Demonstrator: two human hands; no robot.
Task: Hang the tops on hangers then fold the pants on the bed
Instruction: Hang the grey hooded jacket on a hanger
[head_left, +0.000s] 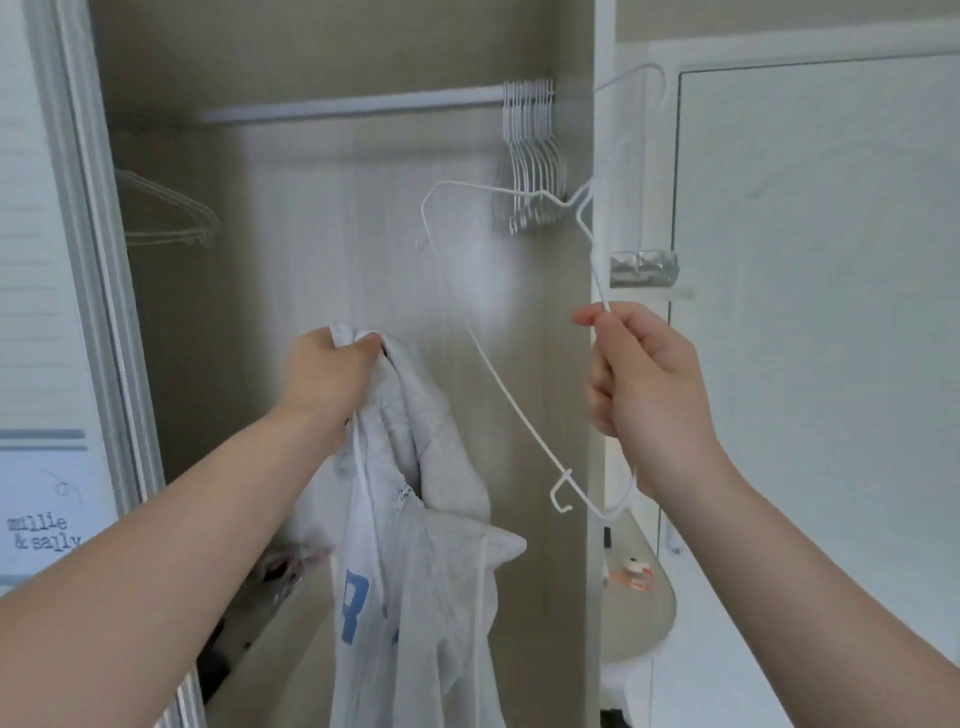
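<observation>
A light grey zip hoodie (415, 582) with blue letters hangs from my left hand (324, 374), which grips it at the collar in front of the open wardrobe. To its right, my right hand (641, 374) pinches a white wire hanger (498, 379) by one arm. The hanger is tilted steeply, its hook up near the wardrobe's right wall. Hoodie and hanger are apart.
The wardrobe rail (353, 106) runs across the top, with several empty white hangers (535, 156) bunched at its right end. A clear hanger (166, 213) hangs at the left. The wardrobe's right wall (571, 364) and a white door (815, 312) stand to the right.
</observation>
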